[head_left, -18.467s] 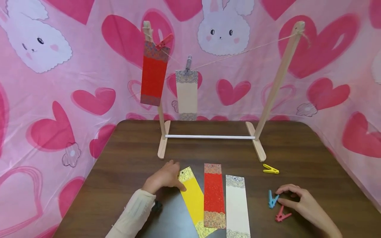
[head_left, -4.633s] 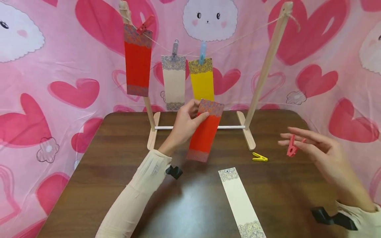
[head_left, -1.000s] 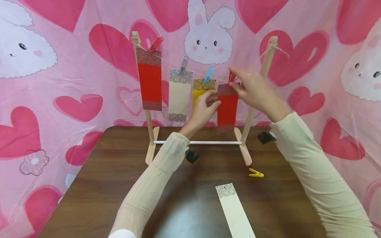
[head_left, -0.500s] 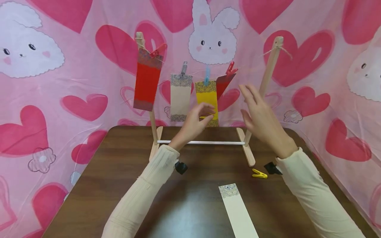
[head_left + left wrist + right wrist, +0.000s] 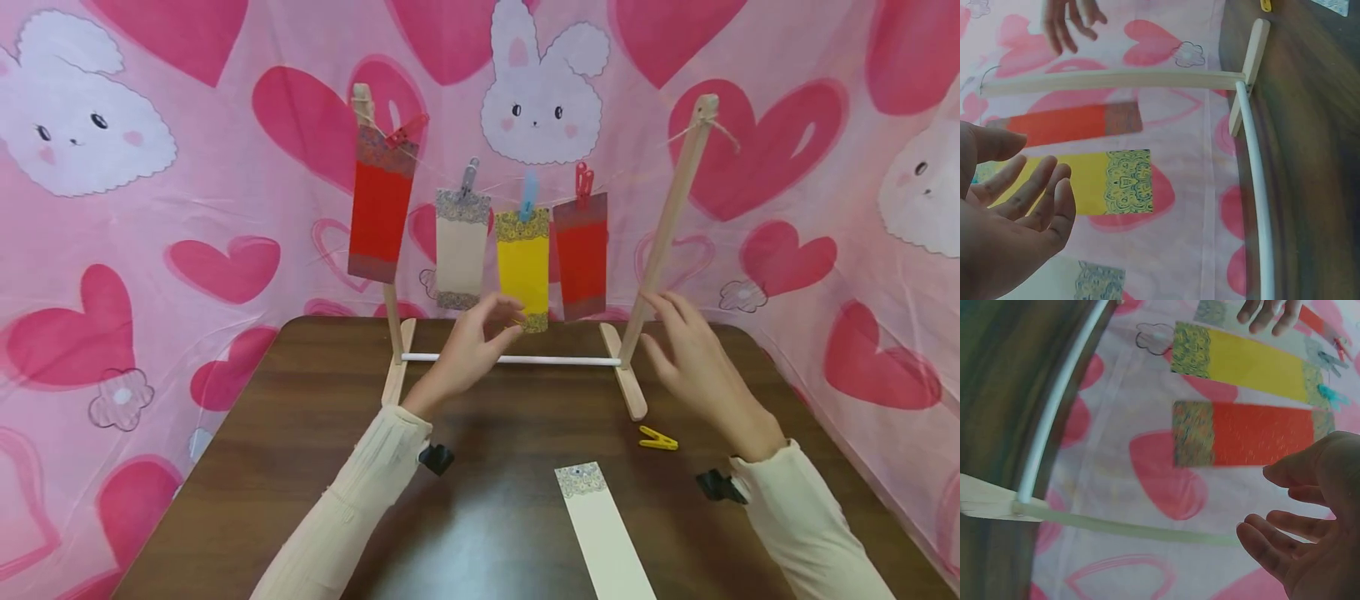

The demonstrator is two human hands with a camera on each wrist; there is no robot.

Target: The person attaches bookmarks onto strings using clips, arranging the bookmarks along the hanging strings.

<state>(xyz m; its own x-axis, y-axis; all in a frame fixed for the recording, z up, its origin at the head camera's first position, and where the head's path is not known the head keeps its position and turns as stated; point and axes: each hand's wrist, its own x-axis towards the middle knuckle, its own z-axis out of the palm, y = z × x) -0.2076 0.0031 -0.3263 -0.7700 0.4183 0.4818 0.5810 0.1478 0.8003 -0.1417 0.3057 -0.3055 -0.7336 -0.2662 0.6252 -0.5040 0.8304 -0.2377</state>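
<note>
My left hand (image 5: 476,342) hovers with loosely bent fingers before the lower part of a yellow patterned card (image 5: 522,267), holding nothing. To the right, my right hand (image 5: 693,358) is beside the rack's right post (image 5: 675,208), fingers relaxed and nothing in them. A red card (image 5: 583,258) hangs from the string by a red clothespin (image 5: 584,185). A blue clothespin (image 5: 528,198) holds the yellow card. Farther left, a white card (image 5: 460,258) hangs under a grey clothespin (image 5: 468,177), then another red card (image 5: 382,212). In the right wrist view, the nearer red card (image 5: 1260,434) hangs apart from the thumb.
One white card (image 5: 606,533) lies on the brown table (image 5: 300,450) towards the front. A yellow clothespin (image 5: 657,438) lies near the rack's right foot (image 5: 633,392). The rack's white crossbar (image 5: 555,360) runs low between its feet. Pink cloth surrounds the table.
The yellow card and second red card went from the table onto the string, pinned with the blue and red clothespins. Both hands have since let go and lowered; the red card has swung down.
</note>
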